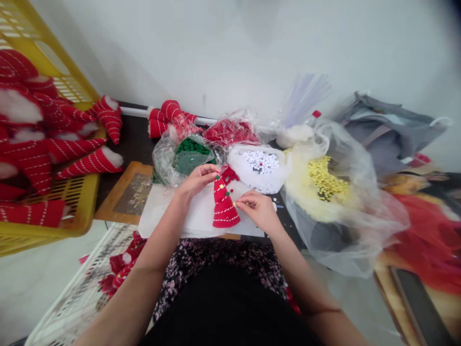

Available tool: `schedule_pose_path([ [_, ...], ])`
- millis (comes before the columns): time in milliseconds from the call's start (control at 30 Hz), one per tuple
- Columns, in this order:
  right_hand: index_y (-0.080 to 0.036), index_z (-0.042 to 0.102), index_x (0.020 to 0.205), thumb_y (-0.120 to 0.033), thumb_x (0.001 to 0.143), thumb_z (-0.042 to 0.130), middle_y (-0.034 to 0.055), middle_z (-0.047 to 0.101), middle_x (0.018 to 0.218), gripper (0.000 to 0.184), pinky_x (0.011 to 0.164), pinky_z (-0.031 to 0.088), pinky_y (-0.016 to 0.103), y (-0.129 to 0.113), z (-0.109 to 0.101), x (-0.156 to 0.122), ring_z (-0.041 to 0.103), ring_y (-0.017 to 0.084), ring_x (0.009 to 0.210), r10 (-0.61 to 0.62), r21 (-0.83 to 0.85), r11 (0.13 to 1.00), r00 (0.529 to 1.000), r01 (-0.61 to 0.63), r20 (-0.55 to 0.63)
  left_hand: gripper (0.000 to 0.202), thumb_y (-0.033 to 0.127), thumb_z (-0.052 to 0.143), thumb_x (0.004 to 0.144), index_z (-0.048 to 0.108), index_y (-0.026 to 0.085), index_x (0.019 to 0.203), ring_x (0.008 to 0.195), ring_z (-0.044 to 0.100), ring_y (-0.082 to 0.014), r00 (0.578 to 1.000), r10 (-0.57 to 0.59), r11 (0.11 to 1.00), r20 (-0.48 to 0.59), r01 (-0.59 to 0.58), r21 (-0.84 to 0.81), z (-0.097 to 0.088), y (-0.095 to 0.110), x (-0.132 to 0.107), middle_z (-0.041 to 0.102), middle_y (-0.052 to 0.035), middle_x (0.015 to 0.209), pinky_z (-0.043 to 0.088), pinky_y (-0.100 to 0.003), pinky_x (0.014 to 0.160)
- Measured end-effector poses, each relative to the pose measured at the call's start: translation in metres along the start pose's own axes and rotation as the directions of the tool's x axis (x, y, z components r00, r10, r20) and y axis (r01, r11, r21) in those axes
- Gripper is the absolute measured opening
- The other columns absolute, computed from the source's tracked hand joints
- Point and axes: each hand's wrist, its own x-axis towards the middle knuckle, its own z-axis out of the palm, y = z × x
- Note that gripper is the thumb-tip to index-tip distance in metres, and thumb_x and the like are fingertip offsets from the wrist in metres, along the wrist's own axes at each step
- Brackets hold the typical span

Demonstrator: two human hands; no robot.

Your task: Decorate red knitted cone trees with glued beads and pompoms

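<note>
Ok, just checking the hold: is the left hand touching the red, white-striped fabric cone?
Touching. The head view shows the left hand with its fingertips pinched on the top of the red, white-striped fabric cone, with no gap.

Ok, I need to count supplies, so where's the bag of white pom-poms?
In the head view, the bag of white pom-poms sits just beyond the person's right hand, between the green pom-pom bag and the yellow pom-pom bag.

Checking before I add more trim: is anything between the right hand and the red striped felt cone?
Nothing visible: the right hand is right at the side of the red striped felt cone, with no object between them.
</note>
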Motion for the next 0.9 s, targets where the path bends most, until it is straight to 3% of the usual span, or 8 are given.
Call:
schedule_pose_path([
  [200, -0.023, 0.084, 0.083, -0.016, 0.089, 0.075, 0.0061, 0.078, 0.089, 0.013, 0.069, 0.06, 0.032, -0.008, 0.011, -0.001, 0.074, 0.021, 0.077, -0.042, -0.069, 0.997, 0.999, 0.043, 0.018, 0.032, 0.036, 0.097, 0.071, 0.076, 0.016, 0.086, 0.062, 0.057, -0.0099, 1.0, 0.015, 1.0, -0.004, -0.015, 0.025, 0.0, 0.0, 0.0, 0.069, -0.0002, 0.075, 0.044, -0.023, 0.063],
  [333, -0.023, 0.085, 0.084, -0.021, 0.088, 0.077, 0.0066, 0.079, 0.09, 0.009, 0.07, 0.061, 0.033, -0.011, 0.015, -0.001, 0.073, 0.02, 0.074, -0.039, -0.014, 0.999, 0.999, 0.039, 0.013, 0.035, 0.037, 0.096, 0.071, 0.076, 0.016, 0.088, 0.066, 0.059, -0.0109, 1.0, 0.03, 0.999, -0.003, -0.029, 0.046, -0.001, -0.001, 0.0, 0.069, -0.0006, 0.078, 0.044, -0.024, 0.066],
  [400, -0.023, 0.084, 0.086, -0.031, 0.086, 0.08, 0.0068, 0.08, 0.088, 0.009, 0.068, 0.062, 0.034, -0.01, 0.013, -0.001, 0.074, 0.021, 0.071, 0.042, 0.095, 0.995, 0.999, -0.039, -0.032, 0.035, 0.039, 0.096, 0.071, 0.075, 0.015, 0.087, 0.065, 0.058, -0.0103, 1.0, 0.017, 0.998, 0.002, -0.017, 0.057, -0.002, -0.001, 0.0, 0.068, 0.0001, 0.076, 0.044, -0.024, 0.066],
  [467, -0.021, 0.083, 0.084, -0.042, 0.082, 0.084, 0.0059, 0.079, 0.078, 0.022, 0.062, 0.061, 0.034, -0.007, 0.007, 0.0, 0.072, 0.021, 0.063, 0.178, 0.206, 0.965, 0.982, -0.163, -0.058, 0.037, 0.04, 0.097, 0.071, 0.075, 0.015, 0.087, 0.064, 0.057, -0.0099, 1.0, -0.001, 0.998, 0.007, 0.0, 0.061, -0.002, -0.002, 0.002, 0.068, 0.0002, 0.075, 0.043, -0.024, 0.066],
  [600, -0.018, 0.083, 0.084, -0.051, 0.07, 0.091, 0.0052, 0.076, 0.065, 0.037, 0.06, 0.06, 0.034, -0.003, -0.012, 0.004, 0.069, 0.02, 0.056, 0.321, 0.327, 0.896, 0.947, -0.299, -0.015, 0.042, 0.043, 0.098, 0.067, 0.075, 0.015, 0.088, 0.068, 0.06, -0.0103, 1.0, -0.019, 0.998, -0.012, 0.02, 0.054, -0.003, -0.004, 0.003, 0.069, -0.0005, 0.079, 0.045, -0.024, 0.069],
  [767, -0.018, 0.083, 0.101, -0.049, 0.074, 0.087, 0.0076, 0.082, 0.083, 0.041, 0.071, 0.063, 0.036, -0.014, -0.021, 0.005, 0.077, 0.023, 0.073, 0.281, 0.347, 0.89, 0.955, -0.297, 0.098, 0.039, 0.041, 0.098, 0.068, 0.075, 0.016, 0.088, 0.07, 0.061, -0.0116, 1.0, -0.007, 0.998, -0.01, 0.008, 0.062, 0.0, -0.003, 0.002, 0.07, -0.0013, 0.081, 0.047, -0.025, 0.071],
  [900, -0.02, 0.08, 0.096, -0.037, 0.088, 0.077, 0.0049, 0.08, 0.086, 0.019, 0.064, 0.059, 0.032, -0.035, -0.009, 0.001, 0.071, 0.018, 0.066, 0.116, 0.152, 0.98, 0.988, -0.131, 0.105, 0.037, 0.041, 0.096, 0.071, 0.075, 0.016, 0.088, 0.069, 0.06, -0.0115, 1.0, 0.021, 0.997, 0.0, -0.021, 0.074, 0.001, -0.002, 0.001, 0.069, -0.0014, 0.08, 0.046, -0.025, 0.069],
])
